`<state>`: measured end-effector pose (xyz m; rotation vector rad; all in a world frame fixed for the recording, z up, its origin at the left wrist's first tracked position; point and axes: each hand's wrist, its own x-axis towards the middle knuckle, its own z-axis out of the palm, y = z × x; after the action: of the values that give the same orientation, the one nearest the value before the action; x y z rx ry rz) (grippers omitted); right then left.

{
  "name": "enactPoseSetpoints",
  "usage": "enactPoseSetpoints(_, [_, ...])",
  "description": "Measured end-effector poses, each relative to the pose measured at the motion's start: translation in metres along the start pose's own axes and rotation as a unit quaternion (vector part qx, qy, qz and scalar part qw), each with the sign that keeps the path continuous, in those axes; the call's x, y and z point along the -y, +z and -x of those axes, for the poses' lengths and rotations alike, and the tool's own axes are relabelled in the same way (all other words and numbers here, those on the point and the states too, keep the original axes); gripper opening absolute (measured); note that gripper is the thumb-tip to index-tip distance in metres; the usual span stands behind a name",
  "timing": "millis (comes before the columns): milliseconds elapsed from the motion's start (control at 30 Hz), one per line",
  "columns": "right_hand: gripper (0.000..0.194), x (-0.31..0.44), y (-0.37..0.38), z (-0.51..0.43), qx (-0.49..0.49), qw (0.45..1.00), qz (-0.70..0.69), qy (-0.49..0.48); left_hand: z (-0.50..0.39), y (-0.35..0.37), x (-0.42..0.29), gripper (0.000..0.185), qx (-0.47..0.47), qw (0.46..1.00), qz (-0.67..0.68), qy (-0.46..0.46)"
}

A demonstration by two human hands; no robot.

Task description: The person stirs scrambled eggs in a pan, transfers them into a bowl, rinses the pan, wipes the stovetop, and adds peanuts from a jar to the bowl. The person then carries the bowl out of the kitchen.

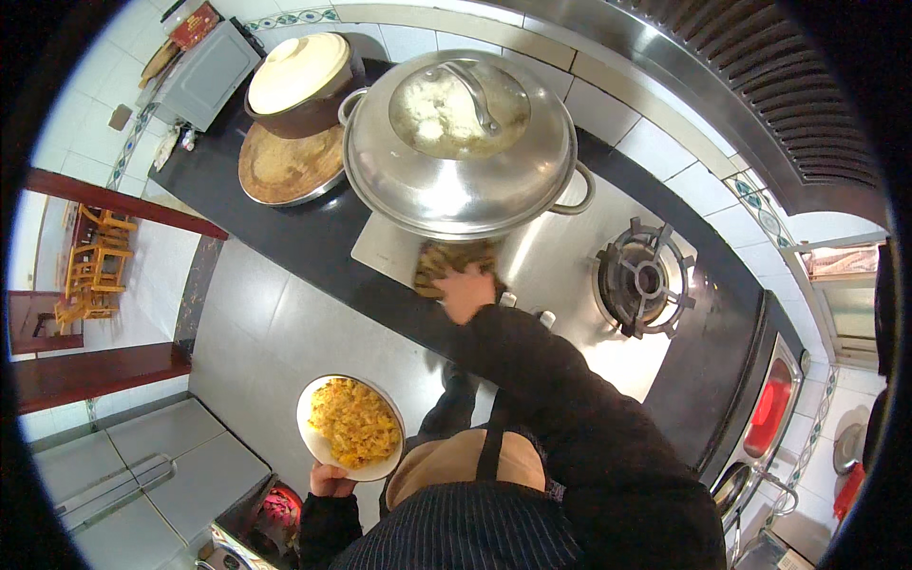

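My left hand (333,481) grips the rim of a white plate (322,447) heaped with yellow scrambled-egg-like food (354,422), held out over the floor. With fingers spread, my right hand (468,291) presses on a brown-and-dark patterned cloth (436,267), blurred, at the front of the steel gas stove (556,246). Just behind the cloth sits a big steel pot with a domed lid (456,189). Pale contents show hazily through the lid's glass window (427,121).
Right of the pot is a bare burner (647,278); two knobs (546,318) line the stove front. A round wooden board (285,167) supports a lidded brown pot (299,85). A sink with a red basin (768,417) lies far right. The range hood (748,85) overhangs the back.
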<state>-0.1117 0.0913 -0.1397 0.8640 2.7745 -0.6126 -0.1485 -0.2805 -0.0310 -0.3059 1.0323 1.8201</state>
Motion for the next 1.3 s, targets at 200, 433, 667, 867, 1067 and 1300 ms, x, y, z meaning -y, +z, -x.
enactPoseSetpoints(200, [0.045, 0.061, 0.045, 0.01, -0.163, 0.986, -0.025, 0.035, 0.003, -0.002, -0.01, 0.086, 0.007, 1.0, -0.019, 0.002])
enactPoseSetpoints(433, [0.051, -0.01, 0.061, 0.138, -0.092, 0.994, -0.019, 0.051, -0.024, 0.002, -0.012, 0.082, 0.045, 0.998, -0.045, -0.031])
enactPoseSetpoints(667, [0.054, -0.131, 0.078, 0.305, -0.154, 0.977, 0.018, 0.145, -0.047, 0.037, -0.007, 0.081, 0.084, 0.99, -0.079, -0.086])
enactPoseSetpoints(867, [0.041, -0.262, 0.079, 0.429, -0.1, 0.954, 0.067, 0.273, -0.054, 0.054, 0.003, 0.082, 0.087, 0.989, -0.077, -0.09])
enactPoseSetpoints(1067, [0.031, -0.327, -0.007, 0.436, -0.18, 0.844, 0.002, 0.506, -0.048, 0.056, 0.003, 0.082, 0.091, 0.989, -0.084, -0.081])
enactPoseSetpoints(1300, [0.041, -0.179, 0.009, 0.278, -0.128, 0.937, -0.116, 0.305, -0.034, 0.047, 0.0, 0.081, 0.069, 0.994, -0.063, -0.063])
